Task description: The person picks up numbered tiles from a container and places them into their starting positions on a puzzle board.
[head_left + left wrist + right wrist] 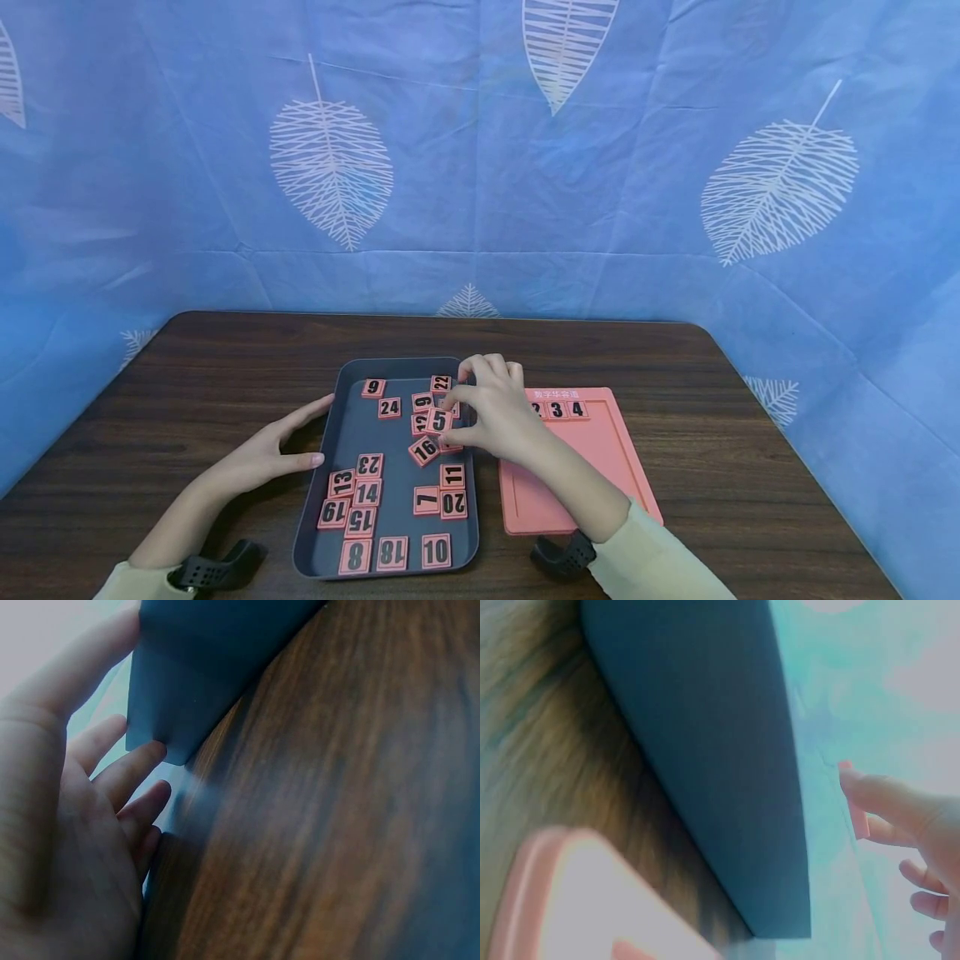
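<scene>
1. Currently, the right hand point(498, 408) pinches one tile point(438, 422), numbered 5, above one dark tray point(397, 492).
2. The left hand point(258, 457), thumb and fingers spread, touches the tray's left side.
3. One pink board point(609, 460) shows three tiles point(556, 410).

Tray point(401, 493): plain dark slate-grey. Number tiles point(436, 551) within: pale pink faces, darker pink edges, black numerals. Board point(588, 446), three o'clock of tray: coral pink, white lettering point(557, 394) along its twelve o'clock edge. Surface point(750, 500): dark brown, streaked wood grain. Cloth point(472, 183), twelve o'clock: blue, scattered white leaf motifs point(332, 167), finely ribbed. Sleeves point(652, 554), four and eight o'clock: pale yellow-green. Wristbands point(566, 557), same bearings: black.
</scene>
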Available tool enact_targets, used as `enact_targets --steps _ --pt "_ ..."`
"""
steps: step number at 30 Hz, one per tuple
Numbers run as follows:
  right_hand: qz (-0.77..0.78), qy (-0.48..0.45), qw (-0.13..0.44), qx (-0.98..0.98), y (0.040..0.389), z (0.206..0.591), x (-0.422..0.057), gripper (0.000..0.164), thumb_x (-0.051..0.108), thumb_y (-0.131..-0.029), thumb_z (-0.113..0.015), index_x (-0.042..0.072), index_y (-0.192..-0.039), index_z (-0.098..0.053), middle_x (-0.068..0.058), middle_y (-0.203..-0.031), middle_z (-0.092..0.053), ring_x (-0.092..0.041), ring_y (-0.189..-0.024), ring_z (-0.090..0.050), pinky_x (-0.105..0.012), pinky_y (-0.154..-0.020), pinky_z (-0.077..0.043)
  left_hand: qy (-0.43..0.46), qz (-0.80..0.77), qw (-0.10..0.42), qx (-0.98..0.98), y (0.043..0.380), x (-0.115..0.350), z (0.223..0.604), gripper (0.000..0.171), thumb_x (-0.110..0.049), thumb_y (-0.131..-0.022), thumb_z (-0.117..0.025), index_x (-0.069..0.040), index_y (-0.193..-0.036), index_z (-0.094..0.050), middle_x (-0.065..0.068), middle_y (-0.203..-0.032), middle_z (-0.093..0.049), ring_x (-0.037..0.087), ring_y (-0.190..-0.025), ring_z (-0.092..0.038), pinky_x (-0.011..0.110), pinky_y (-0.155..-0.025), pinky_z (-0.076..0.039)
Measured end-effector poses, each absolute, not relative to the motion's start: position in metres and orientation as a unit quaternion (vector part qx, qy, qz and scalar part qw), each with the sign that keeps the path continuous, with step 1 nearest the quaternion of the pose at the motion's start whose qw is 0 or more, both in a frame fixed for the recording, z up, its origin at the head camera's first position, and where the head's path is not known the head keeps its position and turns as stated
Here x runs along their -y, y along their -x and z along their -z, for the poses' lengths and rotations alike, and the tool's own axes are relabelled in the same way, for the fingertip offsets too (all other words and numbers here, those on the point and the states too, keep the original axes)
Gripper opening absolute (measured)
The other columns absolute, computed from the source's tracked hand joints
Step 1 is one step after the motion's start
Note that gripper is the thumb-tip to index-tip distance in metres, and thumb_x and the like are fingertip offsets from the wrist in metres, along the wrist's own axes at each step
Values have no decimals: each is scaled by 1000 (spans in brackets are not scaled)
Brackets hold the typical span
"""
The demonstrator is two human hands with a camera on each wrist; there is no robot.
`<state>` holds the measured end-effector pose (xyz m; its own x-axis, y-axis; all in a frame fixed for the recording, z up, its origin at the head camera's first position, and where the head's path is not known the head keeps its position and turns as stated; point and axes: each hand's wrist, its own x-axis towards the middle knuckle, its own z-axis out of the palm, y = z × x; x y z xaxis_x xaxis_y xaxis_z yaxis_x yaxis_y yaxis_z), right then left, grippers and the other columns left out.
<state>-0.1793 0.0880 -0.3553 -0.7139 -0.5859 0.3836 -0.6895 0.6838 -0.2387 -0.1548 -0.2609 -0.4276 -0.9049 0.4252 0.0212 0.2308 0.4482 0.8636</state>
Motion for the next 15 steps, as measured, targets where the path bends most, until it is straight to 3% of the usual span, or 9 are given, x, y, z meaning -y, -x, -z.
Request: enact_targets --steps 15 --pt "-189 -347 160 905 174 350 -147 26 36 -70 -86 27 -91 -74 2 -105 -44 -24 -104 -37 -47 -84 -24 -193 -491 101 -843 155 261 427 75 -19 -92 -66 -19 -154 -25 20 -155 -19 49 -138 -14 73 -94 -25"
